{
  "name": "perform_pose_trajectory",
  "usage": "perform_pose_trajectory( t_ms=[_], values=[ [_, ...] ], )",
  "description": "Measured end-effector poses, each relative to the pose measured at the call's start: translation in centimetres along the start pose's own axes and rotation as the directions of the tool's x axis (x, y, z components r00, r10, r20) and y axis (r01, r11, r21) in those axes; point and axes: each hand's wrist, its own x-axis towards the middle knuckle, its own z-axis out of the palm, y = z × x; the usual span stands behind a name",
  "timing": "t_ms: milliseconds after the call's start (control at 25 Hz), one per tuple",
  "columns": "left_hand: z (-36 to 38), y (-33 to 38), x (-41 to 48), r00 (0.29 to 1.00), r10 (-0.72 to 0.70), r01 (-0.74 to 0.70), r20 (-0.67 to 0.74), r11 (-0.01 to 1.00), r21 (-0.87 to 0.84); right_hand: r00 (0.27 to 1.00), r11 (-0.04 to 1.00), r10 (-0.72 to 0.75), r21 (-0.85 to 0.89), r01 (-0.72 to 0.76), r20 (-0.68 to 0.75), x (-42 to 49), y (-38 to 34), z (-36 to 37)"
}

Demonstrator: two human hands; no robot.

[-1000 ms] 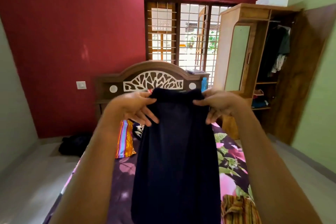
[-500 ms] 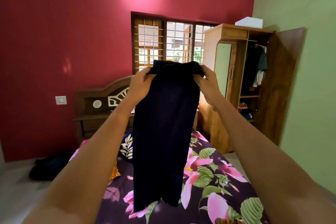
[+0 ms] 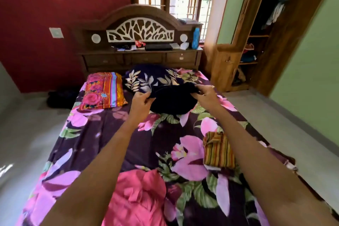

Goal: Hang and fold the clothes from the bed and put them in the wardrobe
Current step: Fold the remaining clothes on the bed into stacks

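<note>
The dark blue cloth (image 3: 172, 100) lies in a soft heap on the bed (image 3: 113, 134), up near the top, just in front of the leafy pillow (image 3: 152, 79). I think it is light and floppy. It will bend and sag any way I let it, and it cannot break. It does not look slippery (more like thick, fuzzy stuff). The best place to hold it is along one edge, a corner in each hand, so it can spread out flat for folding.

My left hand (image 3: 141, 101) pinches the left edge with curled fingers and thumb. My right hand (image 3: 204, 93) grips the right edge, fingers bent over the cloth. Both hands are low, close to the sheet.

Nearer to me, a striped cloth (image 3: 218, 150) lies folded on the right side, and a pink cloth (image 3: 139, 194) lies bunched up. The wardrobe (image 3: 286, 29) stands open to the right of the bed.
</note>
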Motion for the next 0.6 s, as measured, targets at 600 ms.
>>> perform_pose_trajectory(
  t_ms=[600],
  values=[
    [6.8,-10.0,-26.3,0.636,-0.27,0.169,0.723,0.963,0.21,0.677,0.832,0.524,-0.482,-0.276,0.516,-26.3,14.5,7.0]
  ],
)
